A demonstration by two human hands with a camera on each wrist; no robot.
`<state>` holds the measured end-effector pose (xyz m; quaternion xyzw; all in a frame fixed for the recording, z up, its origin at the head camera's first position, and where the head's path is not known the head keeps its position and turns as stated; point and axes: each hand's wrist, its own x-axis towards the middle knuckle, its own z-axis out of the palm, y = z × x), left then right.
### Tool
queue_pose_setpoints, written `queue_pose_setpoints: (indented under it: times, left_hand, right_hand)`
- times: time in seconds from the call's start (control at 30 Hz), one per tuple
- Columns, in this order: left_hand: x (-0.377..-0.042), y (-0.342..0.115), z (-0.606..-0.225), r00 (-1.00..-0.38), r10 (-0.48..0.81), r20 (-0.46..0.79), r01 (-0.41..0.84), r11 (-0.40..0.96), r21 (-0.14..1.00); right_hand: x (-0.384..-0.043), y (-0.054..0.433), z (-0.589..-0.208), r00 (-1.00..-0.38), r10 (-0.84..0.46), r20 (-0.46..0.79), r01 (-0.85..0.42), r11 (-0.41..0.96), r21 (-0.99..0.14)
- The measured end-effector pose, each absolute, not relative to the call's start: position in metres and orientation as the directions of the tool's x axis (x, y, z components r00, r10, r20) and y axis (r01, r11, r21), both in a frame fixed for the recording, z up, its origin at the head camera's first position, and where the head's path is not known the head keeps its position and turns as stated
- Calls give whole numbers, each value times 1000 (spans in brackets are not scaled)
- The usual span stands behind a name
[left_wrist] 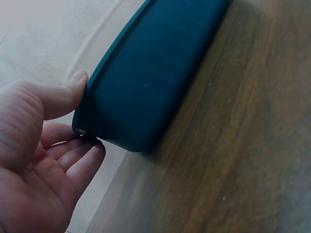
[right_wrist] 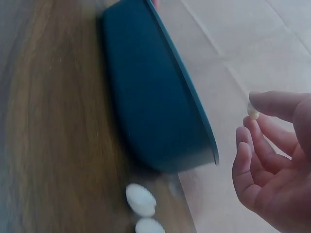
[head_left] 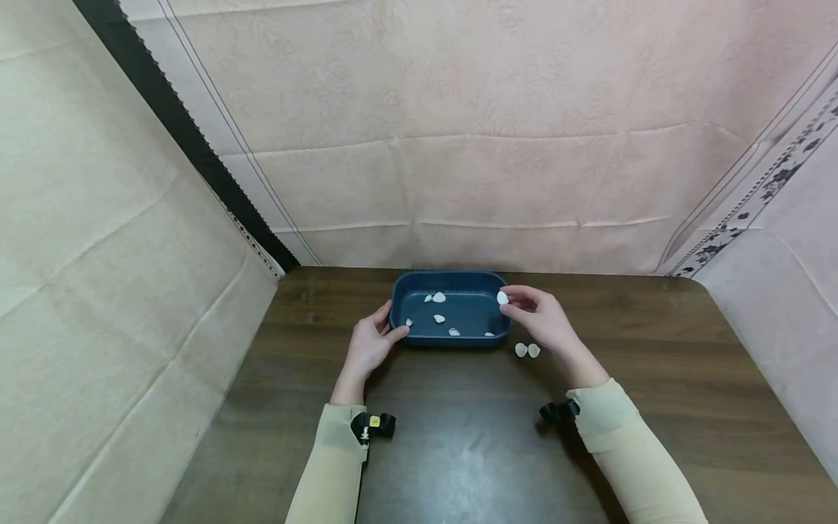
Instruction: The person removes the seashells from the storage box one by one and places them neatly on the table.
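Note:
A dark blue rectangular tray (head_left: pixel 452 340) stands on the table with several small white seashells (head_left: pixel 439 319) scattered inside. My left hand (head_left: pixel 370 343) grips the tray's left end; in the left wrist view its thumb (left_wrist: pixel 73 94) lies on the rim and the fingers are by the outer wall. Above the tray's right end, my right hand (head_left: pixel 540 314) pinches a white seashell (head_left: pixel 502 298) between thumb and fingertips. The right wrist view shows that seashell (right_wrist: pixel 253 111) mostly edge-on, apart from the tray wall.
Two white seashells (head_left: pixel 521 350) lie side by side on the brown wooden table (head_left: pixel 458 437), just outside the tray's near right corner. Pale cloth (head_left: pixel 491 182) hangs behind the table's far edge and along both sides.

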<state>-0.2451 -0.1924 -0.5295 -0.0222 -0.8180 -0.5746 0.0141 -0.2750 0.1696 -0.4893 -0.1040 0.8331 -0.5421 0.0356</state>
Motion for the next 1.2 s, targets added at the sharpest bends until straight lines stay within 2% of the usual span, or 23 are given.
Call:
queue_pose_setpoints:
  times: [0.43,0.9,1.2]
  left_hand:
    - [-245,-193,-531,-999,15,40,43,344,938]
    - [-245,-193,-529,-1000,10,27,29,354,935]
    - [-244,-192,-528,-999,11,37,38,347,937]
  right_hand:
    - [-254,204,-500,-978,-200,59,-144,447,-883]
    - [-232,234,-518,-988,-153,-16,-57,458,-887]
    - [-232,244,-531,-979,-181,-90,-28,562,-827]
